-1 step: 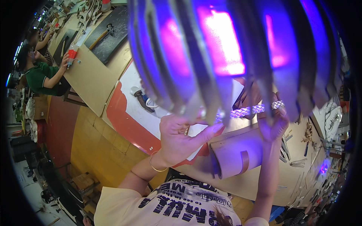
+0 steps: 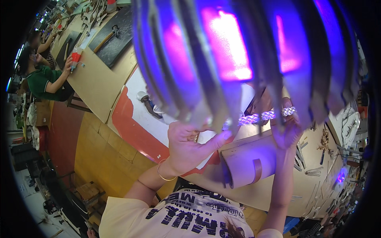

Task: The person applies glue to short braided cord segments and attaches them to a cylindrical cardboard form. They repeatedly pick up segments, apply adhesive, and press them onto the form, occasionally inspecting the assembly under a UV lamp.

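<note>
We note the purple-lit lamp [image 2: 254, 47] filling our upper view. Left hand [image 2: 192, 143] sits left (lamp partly hides its fingers; we cannot tell its grip); right hand [image 2: 287, 133] pinches the right end of a braided rope [image 2: 256, 118], long axis left-to-right between both.

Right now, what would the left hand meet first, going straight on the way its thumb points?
Probably the pale, shiny braided cord just ahead of the left hand. The large ribbed grey lamp glowing violet overlaps that line too, but depth is unclear; the hand might pass underneath.
</note>
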Demonstrator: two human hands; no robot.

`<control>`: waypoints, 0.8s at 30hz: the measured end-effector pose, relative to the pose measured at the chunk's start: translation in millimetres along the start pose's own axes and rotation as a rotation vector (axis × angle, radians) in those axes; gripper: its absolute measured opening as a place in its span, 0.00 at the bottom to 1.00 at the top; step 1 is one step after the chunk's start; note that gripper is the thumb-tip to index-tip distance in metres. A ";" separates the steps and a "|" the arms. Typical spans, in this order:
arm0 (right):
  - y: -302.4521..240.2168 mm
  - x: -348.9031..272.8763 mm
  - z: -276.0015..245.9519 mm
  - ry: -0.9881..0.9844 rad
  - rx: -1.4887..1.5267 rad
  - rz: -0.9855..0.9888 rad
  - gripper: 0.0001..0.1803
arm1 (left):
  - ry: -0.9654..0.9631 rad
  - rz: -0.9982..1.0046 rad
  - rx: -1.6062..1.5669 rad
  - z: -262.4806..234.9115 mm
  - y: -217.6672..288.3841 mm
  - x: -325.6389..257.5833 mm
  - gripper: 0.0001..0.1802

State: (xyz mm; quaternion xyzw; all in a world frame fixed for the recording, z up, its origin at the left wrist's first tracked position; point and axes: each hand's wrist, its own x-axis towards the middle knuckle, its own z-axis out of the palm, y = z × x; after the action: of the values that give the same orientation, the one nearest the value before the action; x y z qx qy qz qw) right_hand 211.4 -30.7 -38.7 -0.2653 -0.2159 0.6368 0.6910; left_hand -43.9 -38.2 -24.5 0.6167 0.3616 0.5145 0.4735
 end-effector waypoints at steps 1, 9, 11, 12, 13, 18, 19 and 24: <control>-1.5 -0.4 -1.0 -0.007 -0.008 0.013 0.18 | -0.002 0.013 0.015 -0.6 -2.4 -0.1 0.21; -2.0 -1.2 0.0 -0.070 -0.082 0.023 0.19 | 0.064 -0.015 0.068 -2.9 -7.8 -2.2 0.20; -1.3 -1.4 1.7 -0.017 -0.142 -0.001 0.19 | 0.051 0.003 0.111 -3.9 -6.1 -0.9 0.20; -1.3 -1.3 2.3 0.001 -0.158 -0.011 0.19 | 0.043 0.013 0.134 -5.1 -5.0 -0.2 0.20; -1.5 -1.2 2.9 -0.012 -0.149 -0.003 0.19 | 0.045 0.027 0.142 -5.5 -4.2 0.4 0.20; -1.6 0.2 3.6 -0.089 -0.182 -0.003 0.18 | 0.084 0.038 0.155 -4.3 -1.0 -0.6 0.20; -1.1 0.4 3.6 -0.087 -0.188 -0.006 0.18 | 0.088 0.038 0.161 -4.7 -1.1 -0.4 0.20; 1.2 2.1 5.5 -0.076 -0.336 0.022 0.17 | 0.147 0.082 0.169 -12.5 -3.1 0.2 0.18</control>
State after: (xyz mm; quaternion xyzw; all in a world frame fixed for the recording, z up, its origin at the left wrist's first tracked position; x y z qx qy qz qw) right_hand 207.2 -28.1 -35.4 -0.3551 -0.3424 0.6088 0.6213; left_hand -55.9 -34.4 -27.2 0.6292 0.4119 0.5451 0.3705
